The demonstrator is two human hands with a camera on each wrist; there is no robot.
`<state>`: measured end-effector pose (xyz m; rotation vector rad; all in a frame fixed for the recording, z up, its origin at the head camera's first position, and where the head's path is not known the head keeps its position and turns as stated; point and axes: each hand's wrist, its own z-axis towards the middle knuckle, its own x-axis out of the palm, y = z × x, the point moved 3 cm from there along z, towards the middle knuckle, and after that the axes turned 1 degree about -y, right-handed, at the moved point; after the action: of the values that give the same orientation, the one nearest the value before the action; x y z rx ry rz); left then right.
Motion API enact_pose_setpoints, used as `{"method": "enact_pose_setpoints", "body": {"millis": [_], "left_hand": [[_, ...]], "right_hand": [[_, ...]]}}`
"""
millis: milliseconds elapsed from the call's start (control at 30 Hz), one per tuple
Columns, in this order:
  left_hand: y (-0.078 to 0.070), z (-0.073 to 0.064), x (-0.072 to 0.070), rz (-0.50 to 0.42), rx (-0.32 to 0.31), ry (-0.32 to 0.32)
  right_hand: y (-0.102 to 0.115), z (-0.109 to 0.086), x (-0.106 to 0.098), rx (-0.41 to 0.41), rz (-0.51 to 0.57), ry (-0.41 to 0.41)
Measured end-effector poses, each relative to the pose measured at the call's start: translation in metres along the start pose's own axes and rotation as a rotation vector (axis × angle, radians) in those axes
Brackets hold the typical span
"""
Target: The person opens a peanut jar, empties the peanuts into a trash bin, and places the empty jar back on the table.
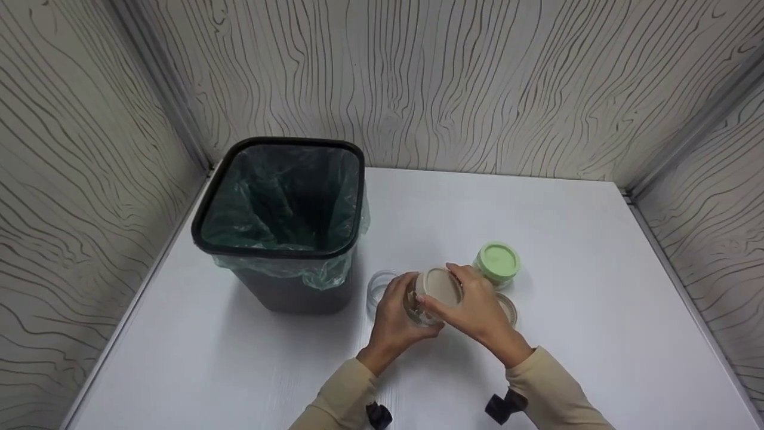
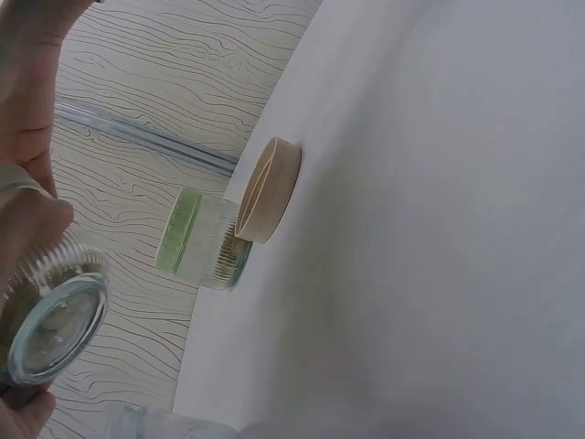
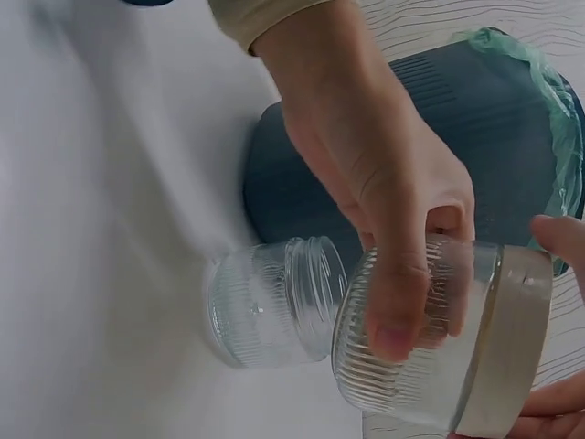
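Note:
Above the tabletop, my left hand (image 1: 395,322) grips the ribbed glass jar (image 3: 402,338) around its body, thumb and fingers on opposite sides. A beige lid (image 1: 443,286) sits on the jar's mouth. My right hand (image 1: 480,310) holds this lid by its rim, with fingers (image 3: 562,240) at the edge in the right wrist view. The jar is tilted, and its round base (image 2: 59,329) shows in the left wrist view. Just behind my left hand stands an uncovered clear glass jar (image 3: 265,302), its threaded neck visible.
A jar with a green lid (image 1: 498,261) stands beyond my right hand. Another beige lid (image 2: 271,192) lies near it, partly hidden by that hand in the head view. To the left stands a dark bin (image 1: 298,292) with a green liner. Patterned walls (image 1: 418,83) enclose the table.

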<state>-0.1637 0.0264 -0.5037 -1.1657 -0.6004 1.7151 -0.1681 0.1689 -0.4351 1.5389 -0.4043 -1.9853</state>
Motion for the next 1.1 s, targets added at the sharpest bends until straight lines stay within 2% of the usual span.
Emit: {"method": "enact_pose_setpoints", "body": {"millis": [167, 567, 833, 1100], "left_hand": [[-0.0004, -0.0009, 0.0006, 0.054, 0.045, -0.025], [-0.0027, -0.0027, 0.0009, 0.044, 0.058, -0.009], [-0.0023, -0.0040, -0.0026, 0.073, 0.116, -0.053], [-0.0017, -0.0007, -0.0065, 0.030, 0.134, -0.039]], "right_hand": [[0.0022, -0.0010, 0.0009, -0.056, -0.059, -0.022], [0.0006, -0.0026, 0.0037, -0.213, -0.091, -0.092], [-0.0011, -0.0028, 0.0042, -0.212, -0.065, -0.086], [-0.0027, -0.0023, 0.0034, -0.209, -0.016, -0.093]]}}
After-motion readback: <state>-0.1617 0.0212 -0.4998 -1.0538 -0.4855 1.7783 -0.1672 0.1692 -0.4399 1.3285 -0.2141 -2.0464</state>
